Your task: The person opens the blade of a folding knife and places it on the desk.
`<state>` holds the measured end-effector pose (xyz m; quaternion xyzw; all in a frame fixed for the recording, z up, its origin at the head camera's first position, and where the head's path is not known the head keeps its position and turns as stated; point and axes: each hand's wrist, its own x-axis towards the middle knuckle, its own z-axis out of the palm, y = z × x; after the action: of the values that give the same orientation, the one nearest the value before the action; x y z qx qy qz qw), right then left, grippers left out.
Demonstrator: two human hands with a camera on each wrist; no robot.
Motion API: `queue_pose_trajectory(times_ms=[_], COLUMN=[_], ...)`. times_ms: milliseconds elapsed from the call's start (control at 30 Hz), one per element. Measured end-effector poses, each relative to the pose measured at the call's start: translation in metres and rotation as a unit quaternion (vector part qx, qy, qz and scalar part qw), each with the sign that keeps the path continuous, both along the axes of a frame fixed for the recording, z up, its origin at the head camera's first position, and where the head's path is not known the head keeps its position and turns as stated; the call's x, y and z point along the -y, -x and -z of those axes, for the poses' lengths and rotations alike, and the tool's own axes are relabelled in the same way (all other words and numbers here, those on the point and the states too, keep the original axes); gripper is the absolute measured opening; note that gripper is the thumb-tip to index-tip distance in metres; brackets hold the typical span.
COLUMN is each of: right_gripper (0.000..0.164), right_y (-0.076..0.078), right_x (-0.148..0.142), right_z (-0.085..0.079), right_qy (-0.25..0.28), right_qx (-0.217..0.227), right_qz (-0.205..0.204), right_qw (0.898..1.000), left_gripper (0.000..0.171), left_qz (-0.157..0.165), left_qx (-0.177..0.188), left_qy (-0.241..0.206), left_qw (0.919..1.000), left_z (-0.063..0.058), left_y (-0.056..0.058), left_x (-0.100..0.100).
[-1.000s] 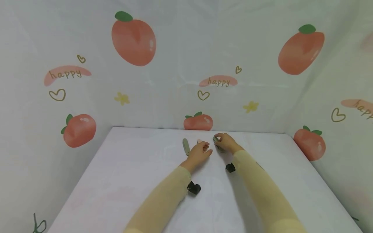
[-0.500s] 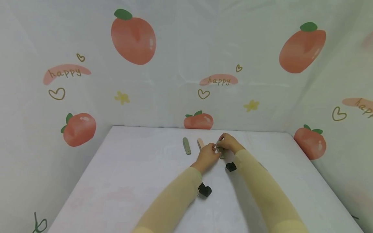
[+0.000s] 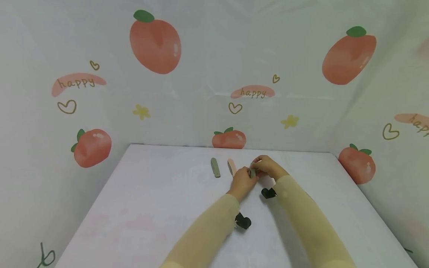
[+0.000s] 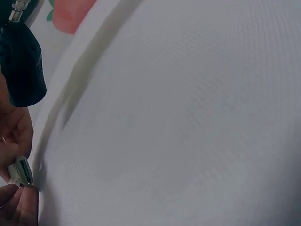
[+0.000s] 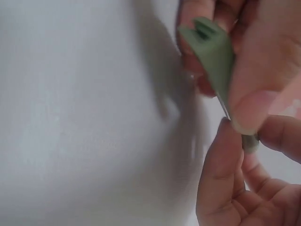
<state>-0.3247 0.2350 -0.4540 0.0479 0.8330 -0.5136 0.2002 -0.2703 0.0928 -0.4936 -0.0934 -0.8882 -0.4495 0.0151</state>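
A green folding knife (image 3: pixel 253 172) is held between both hands over the far part of the table. In the right wrist view, the right hand (image 5: pixel 268 61) pinches its slotted green handle (image 5: pixel 214 52), thumb along the side. Fingers of the left hand (image 5: pixel 235 183) pinch the lower end, where a thin silvery edge shows beside the handle. From the head view, the left hand (image 3: pixel 244 183) meets the right hand (image 3: pixel 266 166) from the left. The left wrist view catches only part of the knife (image 4: pixel 21 172) at its left edge.
Left of the hands, a second green folding knife (image 3: pixel 215 168) and a pink one (image 3: pixel 231 166) lie on the white table (image 3: pixel 161 193). Black wrist cameras hang under both sleeves. A fruit-print curtain (image 3: pixel 201 74) rises behind the table's far edge.
The left hand has moved right, past the pink knife, to the right hand. The green knife, earlier under the right hand alone, is now pinched by both hands.
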Motion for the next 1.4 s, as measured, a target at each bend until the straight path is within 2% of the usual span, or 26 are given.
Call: queue_pose_trajectory(times_ms=[267,500,733,1067,1267,1400], right_gripper=[0.022,0.024,0.026,0.025,0.021,0.022], right_y=[-0.010,-0.022,-0.033,-0.055,-0.061,-0.065], right_x=[-0.001,-0.003,-0.003,-0.004,-0.003,-0.001], right_z=[-0.006,-0.013,-0.020,-0.028,-0.028,-0.031], right_qy=[0.037,0.089,0.100,0.113,0.132,0.132], right_qx=[0.001,0.012,0.001,-0.028,-0.036,-0.042], right_qz=[-0.015,-0.030,-0.046,-0.094,-0.119,-0.134], right_qw=[0.999,0.996,0.994,0.989,0.983,0.981], left_gripper=[0.033,0.036,0.040,0.033,0.035,0.035], left_qz=[0.008,0.031,0.056,0.149,0.167,0.183], left_qx=[0.009,0.046,0.060,0.030,0.040,0.048], left_qy=[-0.026,-0.060,-0.035,-0.013,0.011,0.009], left_qw=[0.9996,0.9966,0.9960,0.9883,0.9851,0.9819], left_z=[-0.001,-0.006,-0.014,-0.021,-0.024,-0.028], left_y=[-0.006,-0.010,-0.010,-0.018,-0.020,-0.020], left_x=[0.005,0.017,0.029,0.046,0.053,0.057])
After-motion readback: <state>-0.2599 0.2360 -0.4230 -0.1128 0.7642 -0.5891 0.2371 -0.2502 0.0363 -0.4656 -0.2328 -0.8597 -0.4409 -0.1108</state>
